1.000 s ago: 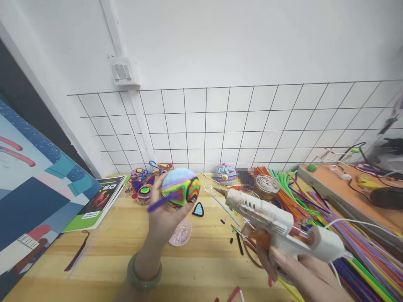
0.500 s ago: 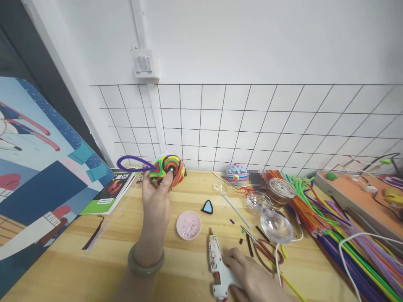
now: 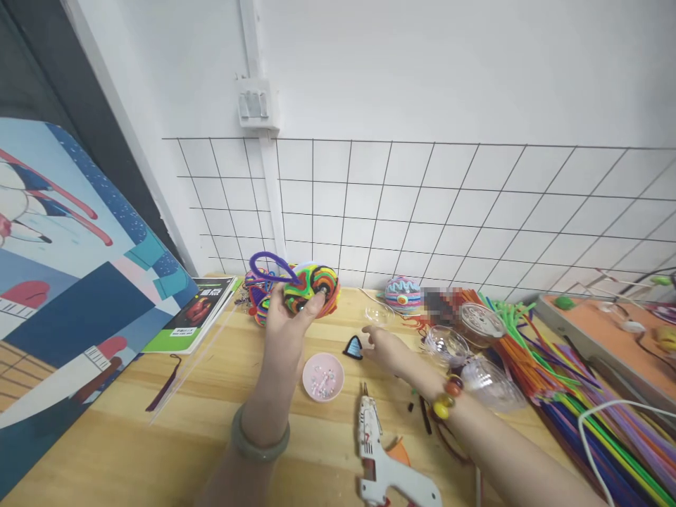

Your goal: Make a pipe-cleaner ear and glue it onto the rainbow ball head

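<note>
My left hand is closed around a ball covered in multicoloured swirls, with a purple fuzzy loop sticking out on its left. My right hand reaches across the table, fingers slightly bent and apart, just right of a small triangle with a light blue middle and a black border. Nothing shows in its fingers, and I cannot tell whether they touch the triangle. A white glue gun lies nearer to me. Between my arms sits a pink bowl of small shiny beads.
A pink-and-blue ball stands by the wire grid. To the right are clear plastic domes, a spool and bundled pipe cleaners. A picture board and magazines occupy the left. White cable curves at the right.
My right hand has let go of the glue gun, which now lies on the table, and has moved forward to beside the triangle. My left hand still holds the ball. The view has shifted slightly.
</note>
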The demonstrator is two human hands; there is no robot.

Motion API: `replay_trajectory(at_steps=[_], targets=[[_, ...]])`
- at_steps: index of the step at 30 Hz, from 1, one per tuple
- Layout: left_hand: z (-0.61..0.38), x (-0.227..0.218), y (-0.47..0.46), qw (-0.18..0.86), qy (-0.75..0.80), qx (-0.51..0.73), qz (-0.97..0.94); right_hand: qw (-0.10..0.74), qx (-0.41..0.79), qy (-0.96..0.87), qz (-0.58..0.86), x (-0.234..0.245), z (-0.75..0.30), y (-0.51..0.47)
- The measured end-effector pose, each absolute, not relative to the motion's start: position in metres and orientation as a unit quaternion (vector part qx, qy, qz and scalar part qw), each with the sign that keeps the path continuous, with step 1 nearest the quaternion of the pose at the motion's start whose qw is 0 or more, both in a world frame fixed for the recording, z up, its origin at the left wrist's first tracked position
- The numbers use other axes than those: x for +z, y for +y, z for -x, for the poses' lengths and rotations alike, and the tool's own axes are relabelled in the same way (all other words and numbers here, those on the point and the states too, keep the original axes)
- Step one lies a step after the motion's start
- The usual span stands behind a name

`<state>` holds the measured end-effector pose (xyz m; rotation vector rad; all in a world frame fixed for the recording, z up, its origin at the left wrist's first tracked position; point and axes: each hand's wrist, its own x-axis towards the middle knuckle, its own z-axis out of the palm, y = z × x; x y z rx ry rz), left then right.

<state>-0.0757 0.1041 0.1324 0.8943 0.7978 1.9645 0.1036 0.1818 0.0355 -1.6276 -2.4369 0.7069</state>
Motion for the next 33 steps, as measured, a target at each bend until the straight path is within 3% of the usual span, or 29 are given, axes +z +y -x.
replay_trajectory(at_steps=[7,11,19,26,33], targets=[[0.075,0.131,0.104,0.430,0.322,0.763,-0.360,0.046,0.335,-0.790,0.512,0.007,-0.085,0.216],[0.074,0.128,0.105,0.436,0.322,0.758,-0.362,0.080,0.392,-0.775,0.489,0.006,-0.091,0.214],[0.064,0.124,0.103,0.425,0.352,0.709,-0.439,0.303,0.421,-0.720,0.461,0.067,-0.144,0.173],[0.038,0.125,0.088,0.511,0.320,0.621,-0.501,0.499,0.390,-0.646,0.426,0.123,-0.169,0.104],[0.029,0.116,0.083,0.561,0.335,0.517,-0.553,0.561,0.268,-0.661,0.422,0.129,-0.172,0.087]])
